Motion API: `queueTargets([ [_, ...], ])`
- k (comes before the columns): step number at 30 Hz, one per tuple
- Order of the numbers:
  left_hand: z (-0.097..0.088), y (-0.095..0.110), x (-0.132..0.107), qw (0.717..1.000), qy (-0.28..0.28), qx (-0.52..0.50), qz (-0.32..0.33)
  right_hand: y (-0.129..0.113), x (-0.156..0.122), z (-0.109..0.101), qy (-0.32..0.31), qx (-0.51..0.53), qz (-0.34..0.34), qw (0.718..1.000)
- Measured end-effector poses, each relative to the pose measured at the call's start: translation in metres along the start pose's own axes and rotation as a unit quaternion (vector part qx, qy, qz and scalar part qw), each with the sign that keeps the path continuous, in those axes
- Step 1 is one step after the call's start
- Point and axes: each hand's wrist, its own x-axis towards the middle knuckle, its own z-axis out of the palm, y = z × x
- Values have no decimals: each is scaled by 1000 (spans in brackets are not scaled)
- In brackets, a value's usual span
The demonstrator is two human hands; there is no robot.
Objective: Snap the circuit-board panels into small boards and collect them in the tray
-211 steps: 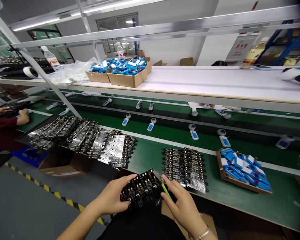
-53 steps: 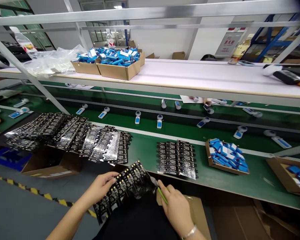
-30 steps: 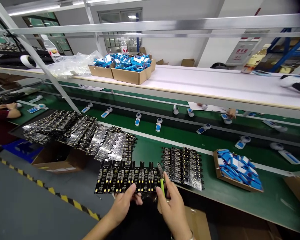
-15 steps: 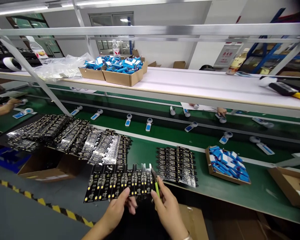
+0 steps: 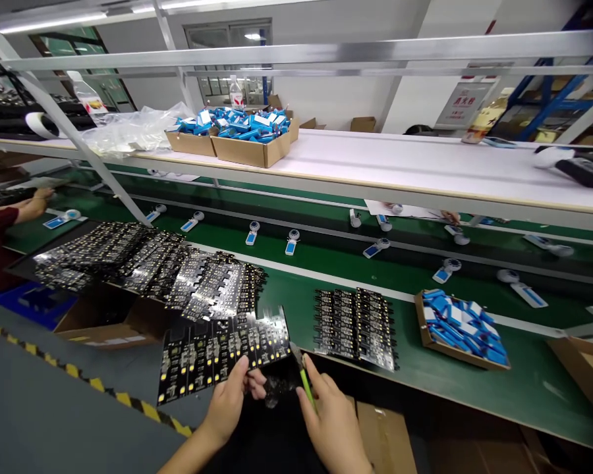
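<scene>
Just off the near edge of the green tabletop (image 5: 287,296), a black circuit-board panel (image 5: 222,352) hangs tilted, the left hand (image 5: 231,398) pinching its lower edge between thumb and fingers. The right hand (image 5: 333,418) has its fingers closed around green-handled pliers (image 5: 304,382), their tip at the panel's right end; contact there I cannot tell. Beyond lie a broad board pile (image 5: 143,260) leftward and neat board rows (image 5: 356,326) rightward.

From where I stand, the one camera rides on the worker's head, facing forward and tipped down. It looks closely over the left hand (image 5: 232,398) and right hand (image 5: 329,415), across the green counter (image 5: 291,293) and white shelf (image 5: 400,158), to the distant wall (image 5: 336,99).
</scene>
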Motion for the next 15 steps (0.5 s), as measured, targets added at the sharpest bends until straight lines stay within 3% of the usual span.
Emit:
queueTargets([
  [2, 0, -1, 1, 1000, 18, 10, 5, -2, -2, 5, 13, -135, 21, 991],
  [5, -8, -5, 5, 997, 53, 47, 18, 2, 0, 10, -21, -218, 44, 975],
  [8, -29, -10, 20, 989, 93, 112, 10, 17, 0, 13, -83, -206, 79, 972],
  [10, -46, -15, 39, 983, 123, 127, 44, 30, -2, 14, -123, -164, 101, 973],
  [13, -73, -20, 79, 966, 176, 139, 128, 50, -8, 16, -163, -99, 131, 973],
  [15, -94, -17, 112, 954, 205, 158, 148, 64, -12, 18, -164, -88, 137, 973],
])
